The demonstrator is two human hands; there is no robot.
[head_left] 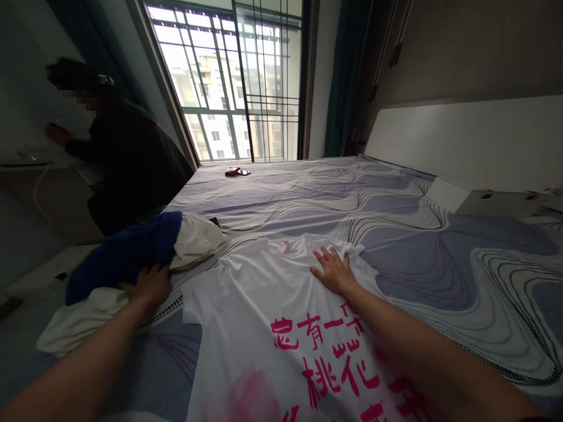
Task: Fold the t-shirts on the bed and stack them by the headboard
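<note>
A white T-shirt [250, 293] with pink Chinese lettering and a pink blotch lies spread on the bed, collar toward the window. My right hand [336, 271] rests flat on its upper right part near the collar, fingers spread. To the left, a heap of clothing holds a dark blue garment [132, 249] and off-white cloth [197, 237]. My left hand [152, 286] touches the near side of the blue garment, its fingers somewhat apart and slightly blurred. More pale cloth [83, 316] lies under my left wrist.
Wavy-patterned bedding [308, 199] covers the bed. A red item [232, 172] and a phone [244, 172] lie at the far edge by the barred window. At the right, a white box [488, 202] sits beside the headboard [466, 138]. A person [132, 158] in dark clothing is at the left.
</note>
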